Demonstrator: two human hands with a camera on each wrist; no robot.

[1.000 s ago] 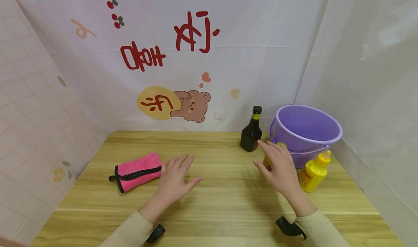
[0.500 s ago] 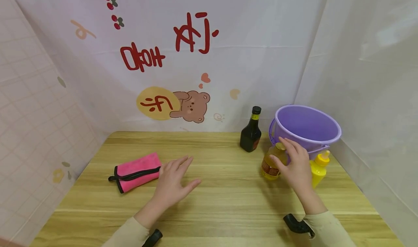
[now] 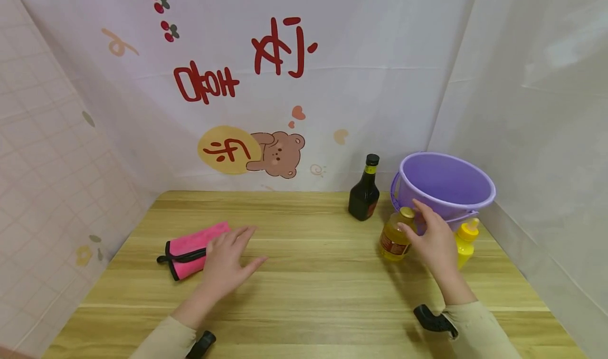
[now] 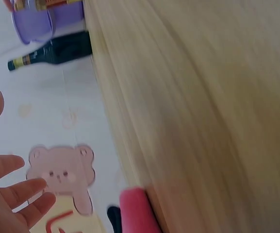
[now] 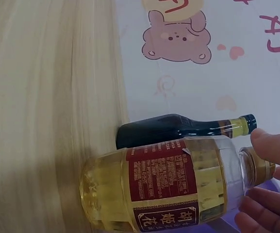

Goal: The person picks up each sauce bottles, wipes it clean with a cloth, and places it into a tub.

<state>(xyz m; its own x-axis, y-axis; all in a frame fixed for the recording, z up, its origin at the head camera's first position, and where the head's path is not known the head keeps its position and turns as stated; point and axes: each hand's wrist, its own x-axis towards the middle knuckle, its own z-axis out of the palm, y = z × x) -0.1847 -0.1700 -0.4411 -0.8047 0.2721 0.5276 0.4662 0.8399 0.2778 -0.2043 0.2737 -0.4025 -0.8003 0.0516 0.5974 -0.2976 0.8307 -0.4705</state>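
My right hand [image 3: 434,243] is at the neck of a cooking oil bottle [image 3: 393,240], thumb and fingers spread on either side of its cap. In the right wrist view the bottle [image 5: 161,187] shows yellow oil and a dark red label, with the thumb [image 5: 274,146] close by the gold cap. My left hand [image 3: 227,258] hovers with spread fingers, partly covering a pink pouch [image 3: 190,264] with black trim. The left wrist view shows nothing between the left hand's fingers [image 4: 23,194], and the pouch [image 4: 137,211] at its lower edge.
A dark sauce bottle [image 3: 364,195] stands near the back edge of the wooden table [image 3: 304,295]. At the right is a purple bucket [image 3: 442,203], with a yellow squeeze bottle [image 3: 466,243] in front of it, partly behind my right hand. A printed cloth [image 3: 380,84] hangs behind.
My right hand has moved right, from in front of the oil bottle to its right side, uncovering it. My left hand has shifted left over the pouch. The bottles and bucket stay in place.
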